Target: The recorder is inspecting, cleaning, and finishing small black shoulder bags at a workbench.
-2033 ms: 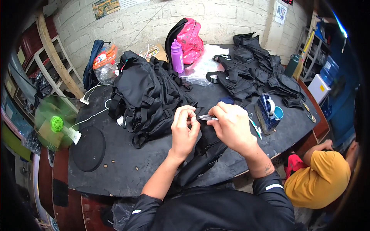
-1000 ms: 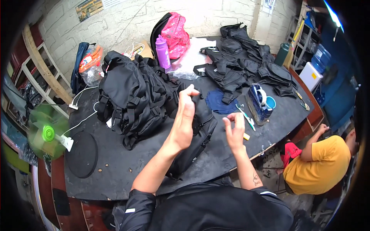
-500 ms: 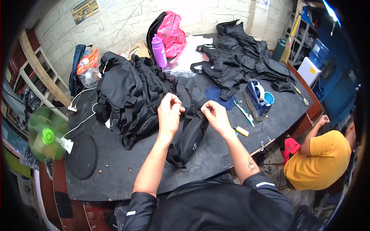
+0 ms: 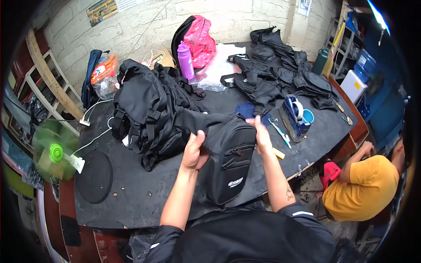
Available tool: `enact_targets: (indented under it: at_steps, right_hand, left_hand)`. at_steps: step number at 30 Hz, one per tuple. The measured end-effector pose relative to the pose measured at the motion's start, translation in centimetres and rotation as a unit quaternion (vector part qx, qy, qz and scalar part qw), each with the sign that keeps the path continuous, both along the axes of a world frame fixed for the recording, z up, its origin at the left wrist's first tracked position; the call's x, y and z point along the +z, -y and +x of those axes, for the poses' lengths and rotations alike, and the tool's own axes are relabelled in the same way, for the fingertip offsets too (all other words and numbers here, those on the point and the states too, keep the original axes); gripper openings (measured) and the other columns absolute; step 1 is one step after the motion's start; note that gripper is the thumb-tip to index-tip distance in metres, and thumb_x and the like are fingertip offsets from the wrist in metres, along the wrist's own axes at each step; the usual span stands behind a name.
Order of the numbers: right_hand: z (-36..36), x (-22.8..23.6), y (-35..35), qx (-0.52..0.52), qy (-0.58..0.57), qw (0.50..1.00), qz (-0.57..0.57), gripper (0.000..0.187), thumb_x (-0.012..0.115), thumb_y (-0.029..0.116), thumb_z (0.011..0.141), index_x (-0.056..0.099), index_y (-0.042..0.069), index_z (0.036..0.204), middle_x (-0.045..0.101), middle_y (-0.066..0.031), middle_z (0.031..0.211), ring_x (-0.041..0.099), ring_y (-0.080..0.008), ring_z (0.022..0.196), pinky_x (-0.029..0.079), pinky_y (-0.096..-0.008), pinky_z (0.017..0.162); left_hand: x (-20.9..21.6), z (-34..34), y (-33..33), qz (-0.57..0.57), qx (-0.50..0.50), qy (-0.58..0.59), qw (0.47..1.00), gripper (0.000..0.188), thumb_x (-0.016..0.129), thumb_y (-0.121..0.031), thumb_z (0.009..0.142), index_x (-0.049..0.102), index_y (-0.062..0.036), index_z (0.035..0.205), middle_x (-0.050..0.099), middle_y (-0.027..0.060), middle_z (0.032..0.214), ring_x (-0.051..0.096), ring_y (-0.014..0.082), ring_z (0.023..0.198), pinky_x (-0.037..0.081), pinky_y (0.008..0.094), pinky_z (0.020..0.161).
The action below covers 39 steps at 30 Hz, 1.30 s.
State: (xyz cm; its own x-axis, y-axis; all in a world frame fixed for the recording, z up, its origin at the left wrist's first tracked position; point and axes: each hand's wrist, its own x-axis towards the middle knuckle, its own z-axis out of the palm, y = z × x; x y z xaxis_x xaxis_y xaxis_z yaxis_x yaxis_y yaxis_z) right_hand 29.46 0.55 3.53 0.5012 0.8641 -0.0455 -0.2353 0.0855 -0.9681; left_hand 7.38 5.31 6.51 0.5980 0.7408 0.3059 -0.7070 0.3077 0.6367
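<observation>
A small black sling bag point(image 4: 230, 168) stands tilted up between my hands, its zipped front pocket and pale printed mark facing me. My left hand point(image 4: 193, 154) is closed on its left side, thumb up and fingers partly hidden behind the fabric. At the upper right edge my right hand point(image 4: 263, 136) grips the bag, its fingertips out of sight behind it. A wide black strap stretches from the top of the bag toward a large black backpack point(image 4: 142, 98) lying to the left.
Black bags point(image 4: 280, 72) are heaped at the far right. Near them stand a tape dispenser point(image 4: 294, 116), a toothbrush point(image 4: 280, 131) and a yellow lighter point(image 4: 278, 153). A purple bottle point(image 4: 185, 61) and a green fan point(image 4: 56, 152) are leftward. A person in yellow point(image 4: 362, 188) sits at right.
The sling bag has been raised from the table and turned so its front faces me. My hands have gone from pinching near its top to holding its two sides, farther apart.
</observation>
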Motion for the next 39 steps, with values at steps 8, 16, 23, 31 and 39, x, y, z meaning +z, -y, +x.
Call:
enact_targets:
  at_steps: [8,16,23,31,39]
  right_hand:
    - [2.0,-1.2,3.8,0.216,-0.259,0.94,0.056,0.021,0.052,0.023,0.092,0.059,0.003,0.097,0.063,-0.0081,0.093,0.061,-0.0175,0.086,0.048,-0.0311,0.077]
    - [-4.7,5.9,2.7,0.067,-0.043,0.976,0.202,0.024,0.062,0.001,0.083,0.049,0.001,0.103,0.064,-0.0073,0.08,0.06,-0.0112,0.067,0.048,-0.0232,0.063]
    - [-5.8,5.1,2.4,0.054,0.281,0.943,0.168,0.027,0.056,0.023,0.093,0.053,0.001,0.109,0.06,-0.0079,0.1,0.059,-0.0143,0.093,0.047,-0.0267,0.08]
    - [-8.3,4.8,0.1,0.225,-0.197,0.932,0.205,0.08,0.069,0.0,0.073,0.021,0.002,0.137,0.057,-0.0119,0.116,0.059,-0.0174,0.098,0.048,-0.0273,0.083]
    - [-6.4,8.0,3.6,0.29,-0.146,0.923,0.207,0.117,0.077,0.0,0.046,0.015,0.003,0.145,0.038,-0.0116,0.14,0.038,-0.0257,0.129,0.028,-0.0352,0.109]
  left_hand:
    - [-3.3,-1.1,-3.3,0.137,0.492,-0.365,0.779,0.014,0.061,-0.008,0.085,0.053,-0.0008,0.094,0.05,0.0016,0.08,0.047,0.0101,0.074,0.043,0.0264,0.07]
    - [7.5,3.3,3.8,0.657,0.396,-0.41,0.492,0.033,0.071,-0.018,0.067,0.059,-0.0034,0.094,0.055,0.0098,0.09,0.055,0.0257,0.086,0.041,0.036,0.078]
    - [7.2,-0.1,-0.3,0.522,0.487,-0.423,0.558,0.009,0.072,-0.006,0.069,0.065,-0.0007,0.071,0.062,0.0058,0.066,0.059,0.0202,0.063,0.045,0.0321,0.062]
    - [5.8,1.0,0.7,0.117,0.214,-0.202,0.949,0.008,0.072,0.005,0.073,0.068,0.0011,0.079,0.067,0.0044,0.076,0.06,0.0076,0.066,0.047,0.0204,0.065]
    - [-0.6,-2.1,-4.8,-0.144,0.209,-0.09,0.963,0.055,0.05,-0.047,0.091,0.057,0.0036,0.111,0.062,0.0136,0.104,0.056,0.0209,0.096,0.043,0.0344,0.09]
